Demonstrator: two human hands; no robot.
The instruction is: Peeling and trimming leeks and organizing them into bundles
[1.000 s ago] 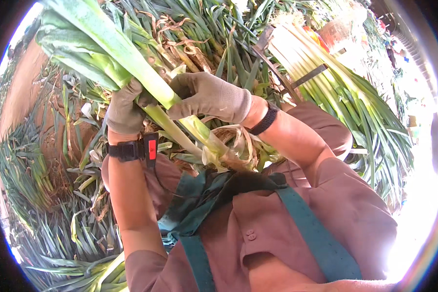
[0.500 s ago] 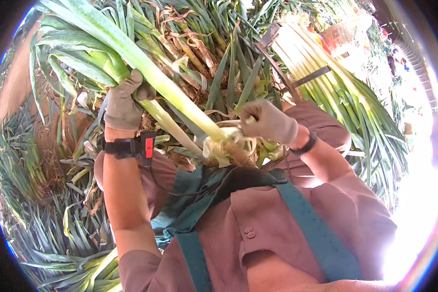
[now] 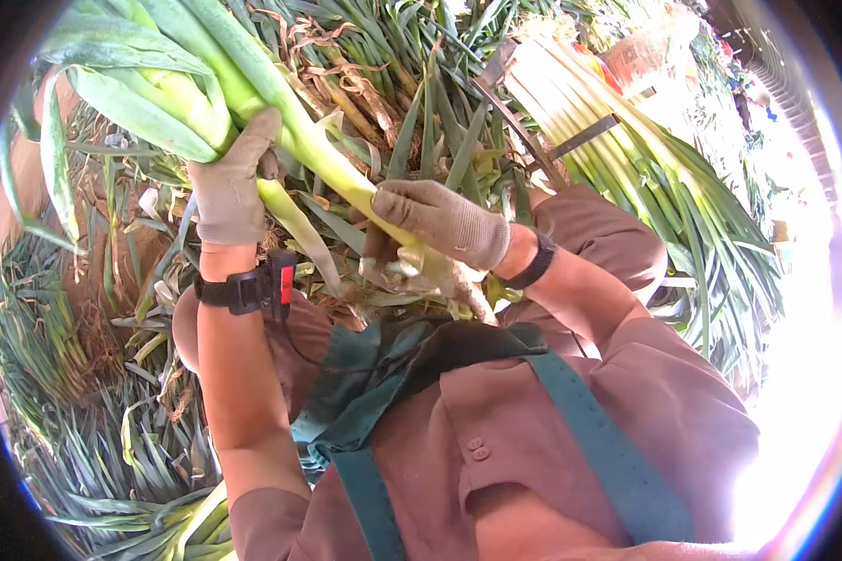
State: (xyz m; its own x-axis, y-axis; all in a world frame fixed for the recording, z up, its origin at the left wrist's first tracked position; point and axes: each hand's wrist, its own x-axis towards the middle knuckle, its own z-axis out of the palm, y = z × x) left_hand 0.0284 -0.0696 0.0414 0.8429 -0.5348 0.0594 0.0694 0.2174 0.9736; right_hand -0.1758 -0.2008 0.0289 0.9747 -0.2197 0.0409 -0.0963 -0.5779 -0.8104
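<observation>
Closed round the lower stalk of the long leek (image 3: 327, 164), the gloved right hand (image 3: 444, 220) gripped it just beyond the apron (image 3: 370, 369), some of its fingers blurred or hidden under the stem; farther out from the apron and to its left, the gloved left hand (image 3: 234, 182) was clamped on the shorter leek (image 3: 295, 220), while the long one ran alongside its thumb, and whether that hand bore on the long stem too could not be told; half a second earlier the right hand had been off the stalk, bunched beside the root end, and now it was back round the stem, whereas the left hand had kept its hold; for the work in hand, that return seemed to put the long leek under firmer control, its lower part handled by the right while the left steadied the leafy part; the long leek slanted across, leaves far beyond the apron, root end (image 3: 472, 294) close to the apron's upper edge; beyond the apron and to its right, a bundle of leeks (image 3: 627, 178) lay in a metal frame (image 3: 585, 136); straight beyond the apron spread a heap of leeks (image 3: 370, 79), some with dry, brown leaves.
</observation>
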